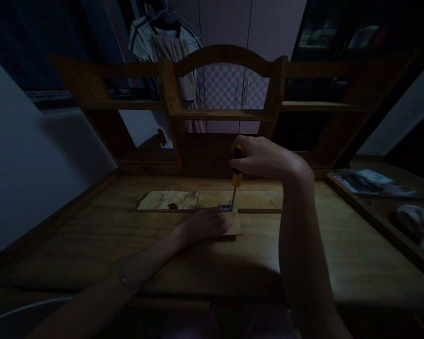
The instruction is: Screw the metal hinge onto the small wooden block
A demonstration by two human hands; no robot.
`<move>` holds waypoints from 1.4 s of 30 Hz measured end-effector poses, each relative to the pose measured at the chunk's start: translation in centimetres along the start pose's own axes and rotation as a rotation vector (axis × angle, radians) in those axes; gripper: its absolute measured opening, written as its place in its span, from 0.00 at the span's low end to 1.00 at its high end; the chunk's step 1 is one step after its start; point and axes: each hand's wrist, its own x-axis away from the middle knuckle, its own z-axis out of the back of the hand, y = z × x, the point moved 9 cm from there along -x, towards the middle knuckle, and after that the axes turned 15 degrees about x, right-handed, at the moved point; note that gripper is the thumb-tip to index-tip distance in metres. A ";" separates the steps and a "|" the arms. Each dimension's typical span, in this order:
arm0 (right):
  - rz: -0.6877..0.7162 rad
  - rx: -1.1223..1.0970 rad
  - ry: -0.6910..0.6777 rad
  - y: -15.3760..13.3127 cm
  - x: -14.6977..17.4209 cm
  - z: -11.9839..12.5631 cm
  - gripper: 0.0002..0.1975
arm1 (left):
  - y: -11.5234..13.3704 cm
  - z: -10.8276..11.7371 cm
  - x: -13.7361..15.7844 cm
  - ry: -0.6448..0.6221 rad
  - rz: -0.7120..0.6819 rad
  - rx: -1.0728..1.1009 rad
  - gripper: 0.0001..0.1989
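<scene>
My right hand (256, 157) is wrapped around the black and yellow handle of a screwdriver (237, 179). The screwdriver stands nearly upright, its metal tip down at a small metal hinge (226, 207). That hinge sits at the far edge of a small wooden board (236, 223). My left hand (207, 223) lies over the board and holds it, with the fingertips beside the hinge. Part of the board and hinge is hidden under this hand. Behind them, a longer pale wood strip (247, 198) with a stained, peeling left part runs along the tabletop.
Both arms rest over a wooden desk (155, 254). A wooden shelf unit (222, 114) rises at its back edge. Clothes (176, 42) hang behind on the left, before a pale wardrobe (226, 23). Papers and bags (369, 179) lie on a surface at right. The room is dim.
</scene>
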 end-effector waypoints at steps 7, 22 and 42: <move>-0.094 0.042 -0.005 0.5 0.3 0.3 0.19 | -0.4 -0.6 -0.1 -0.030 0.021 0.038 0.07; 0.020 0.044 0.058 -0.7 0.3 0.7 0.15 | -0.7 -0.6 -0.5 -0.097 0.075 0.050 0.09; -0.013 0.071 0.019 -0.1 0.6 0.6 0.14 | -1.0 -0.7 -0.1 -0.070 0.089 0.074 0.04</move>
